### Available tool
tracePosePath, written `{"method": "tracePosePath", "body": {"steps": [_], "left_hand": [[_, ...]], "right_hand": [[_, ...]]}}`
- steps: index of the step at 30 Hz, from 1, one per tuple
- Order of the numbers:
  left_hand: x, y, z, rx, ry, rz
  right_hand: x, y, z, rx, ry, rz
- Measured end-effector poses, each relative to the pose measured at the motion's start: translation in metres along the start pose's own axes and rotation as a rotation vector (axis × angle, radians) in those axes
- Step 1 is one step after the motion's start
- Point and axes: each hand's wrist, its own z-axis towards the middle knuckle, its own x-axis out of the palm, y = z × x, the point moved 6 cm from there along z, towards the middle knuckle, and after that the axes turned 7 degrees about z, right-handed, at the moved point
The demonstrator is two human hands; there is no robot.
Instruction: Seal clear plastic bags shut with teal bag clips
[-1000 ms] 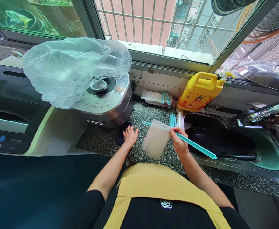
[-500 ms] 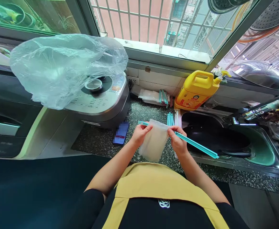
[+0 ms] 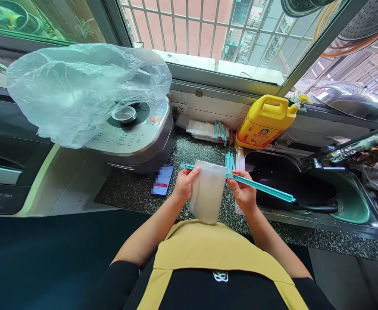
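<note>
A frosted plastic bag (image 3: 208, 193) hangs in front of my apron, its upper edge running along a long teal bag-sealing clip (image 3: 269, 190). My left hand (image 3: 185, 183) pinches the bag's upper left corner, with the clip's narrow end sticking out just above the fingers. On the other side, my right hand (image 3: 243, 191) has its fingers closed round the clip near the bag's right corner. From there the wider part of the clip slants down to the right, over the sink's edge. How far the two parts of the clip overlap on the bag is hard to make out.
More teal clips (image 3: 229, 162) lie behind my right hand. A phone (image 3: 163, 181) rests left of my left hand. A rice cooker (image 3: 124, 133) under a large plastic bag (image 3: 88, 90), a yellow jug (image 3: 263, 122) and a black wok (image 3: 292, 187) in the sink stand around.
The clip's narrow end now sticks out further left past my left hand. The bag hangs straighter, and my right hand has shifted slightly right along the clip.
</note>
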Motion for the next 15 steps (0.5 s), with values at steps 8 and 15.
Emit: {"method": "tracePosePath", "body": {"steps": [8,15], "left_hand": [[0.004,-0.004,-0.007,-0.011,0.005,-0.064],[0.005,-0.008,-0.015,0.013,-0.005,-0.078]], "right_hand": [[-0.002,0.025,-0.005,-0.337,0.039,-0.076],[0.011,0.054,0.001,-0.523,0.138,-0.288]]}}
